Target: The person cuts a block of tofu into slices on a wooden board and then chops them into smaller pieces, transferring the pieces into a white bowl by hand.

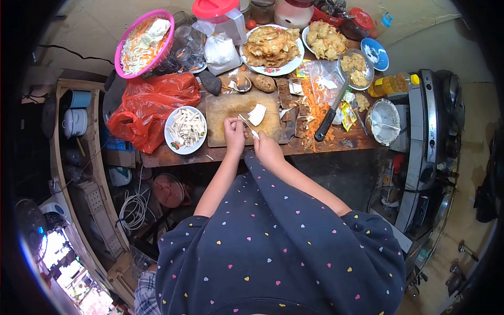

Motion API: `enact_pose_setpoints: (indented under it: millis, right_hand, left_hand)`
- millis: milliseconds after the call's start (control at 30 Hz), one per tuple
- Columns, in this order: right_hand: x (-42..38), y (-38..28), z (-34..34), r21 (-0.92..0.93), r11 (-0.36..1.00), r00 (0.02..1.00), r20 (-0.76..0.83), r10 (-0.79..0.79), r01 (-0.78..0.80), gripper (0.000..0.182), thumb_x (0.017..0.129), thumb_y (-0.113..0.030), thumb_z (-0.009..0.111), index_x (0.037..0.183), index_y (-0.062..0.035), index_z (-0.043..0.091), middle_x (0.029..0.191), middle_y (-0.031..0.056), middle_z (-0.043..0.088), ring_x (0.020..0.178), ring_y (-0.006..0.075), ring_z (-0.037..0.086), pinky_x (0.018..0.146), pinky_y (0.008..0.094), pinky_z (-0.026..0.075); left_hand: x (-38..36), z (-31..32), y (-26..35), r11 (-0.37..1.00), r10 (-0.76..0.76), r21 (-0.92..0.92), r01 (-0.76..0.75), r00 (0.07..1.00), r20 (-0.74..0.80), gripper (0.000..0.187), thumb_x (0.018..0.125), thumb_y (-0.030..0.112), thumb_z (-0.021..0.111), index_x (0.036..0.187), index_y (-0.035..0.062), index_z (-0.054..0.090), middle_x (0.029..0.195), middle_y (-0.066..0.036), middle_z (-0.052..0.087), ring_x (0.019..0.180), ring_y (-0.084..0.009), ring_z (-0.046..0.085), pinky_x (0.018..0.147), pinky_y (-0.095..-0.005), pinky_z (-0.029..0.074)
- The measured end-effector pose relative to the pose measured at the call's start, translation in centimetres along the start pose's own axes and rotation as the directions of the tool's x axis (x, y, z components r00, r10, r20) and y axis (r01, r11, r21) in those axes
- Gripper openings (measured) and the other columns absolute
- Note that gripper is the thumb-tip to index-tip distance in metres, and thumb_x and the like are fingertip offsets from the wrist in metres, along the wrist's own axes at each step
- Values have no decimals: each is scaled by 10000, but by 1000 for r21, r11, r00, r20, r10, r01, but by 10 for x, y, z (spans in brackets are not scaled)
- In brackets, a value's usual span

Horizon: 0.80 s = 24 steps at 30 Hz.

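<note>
My right hand (268, 150) grips a small knife (255, 134) by its white handle. Its thin blade points up and left over the wooden cutting board (219, 111). My left hand (234, 133) rests on the board's lower part beside the blade, fingers curled in; whatever they hold is hidden. Just beyond the blade lies a white block (256, 114), which looks like tofu or tempeh. Left of the board, a white plate (171, 144) carries many cut whitish strips (186, 127) and a bit of red and green near its lower rim.
A red plastic bag (152, 107) lies at left below a pink basin (119, 63) of shredded vegetables. Plates of fried fritters (272, 46) stand behind the board. Right are carrot shreds (315, 113), a black-handled knife (328, 122), an oil bottle (391, 85) and a metal bowl (383, 123).
</note>
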State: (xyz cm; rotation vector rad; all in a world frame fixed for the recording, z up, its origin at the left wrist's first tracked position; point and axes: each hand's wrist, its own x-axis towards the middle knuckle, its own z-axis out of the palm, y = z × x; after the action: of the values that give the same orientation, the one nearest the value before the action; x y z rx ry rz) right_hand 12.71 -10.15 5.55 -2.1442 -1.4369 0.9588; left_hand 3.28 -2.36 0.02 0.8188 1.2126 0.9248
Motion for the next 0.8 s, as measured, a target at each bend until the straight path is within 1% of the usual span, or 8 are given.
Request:
enact_pose_setpoints:
  millis: [167,267,367,533,600,733,767,800]
  right_hand:
    - [2,-3,2,-88,996,1000,-17,-3,1,248,954,-258,444,911,-15,468,632,235,603,591,418,609,534,521,475]
    - [5,-1,5,-129,992,1000,-8,4,-5,260,953,-274,452,910,-18,463,634,227,608,582,408,614,510,510,480]
    - [9,2,11,-142,990,1000,1,20,-19,272,953,-288,455,912,-20,461,634,226,610,592,409,620,508,504,486]
    - [14,4,24,-137,990,999,-3,39,-39,291,955,-305,449,927,-15,454,636,231,609,604,410,626,507,499,492]
    - [14,2,23,-102,993,998,12,54,-52,304,956,-314,444,922,-12,456,654,238,612,616,416,624,525,508,490]
    - [10,-2,8,-32,996,993,78,88,-86,326,957,-325,427,945,-4,477,716,241,626,694,423,631,613,509,496]
    - [10,1,7,-4,997,994,76,76,-76,327,960,-323,414,938,-3,480,726,248,625,704,428,627,630,511,492]
    - [8,3,7,26,998,995,75,62,-64,331,964,-320,400,932,-2,482,736,254,624,715,434,624,648,512,489]
  left_hand:
    - [-2,-2,-1,1000,-15,25,15,1000,3,109,940,116,497,971,59,409,648,-14,499,473,-67,445,405,-211,360]
    - [-1,-2,-6,999,25,25,-26,999,23,130,975,210,467,968,97,402,631,-1,488,455,-60,433,358,-195,297]
    - [-1,-3,-1,999,0,46,-1,1000,27,118,956,143,485,940,64,400,625,-13,489,470,-65,442,404,-210,357]
    - [2,-6,-11,1000,20,-6,-20,999,34,121,968,163,465,918,83,390,615,-9,480,461,-65,434,390,-208,340]
    - [4,-6,-13,999,43,3,-43,998,39,127,978,202,456,927,108,387,617,-1,479,452,-62,437,354,-198,301]
    - [4,-1,-2,1000,3,-1,-3,1000,0,91,961,165,465,975,99,403,621,1,467,440,-64,410,356,-195,299]
    - [4,-2,2,998,30,51,-29,1000,-4,160,926,159,514,1019,83,410,652,-4,475,468,-62,418,381,-200,317]
    - [5,-4,5,954,171,254,-161,985,-17,171,907,158,534,1007,75,422,664,-12,477,492,-76,431,410,-220,341]
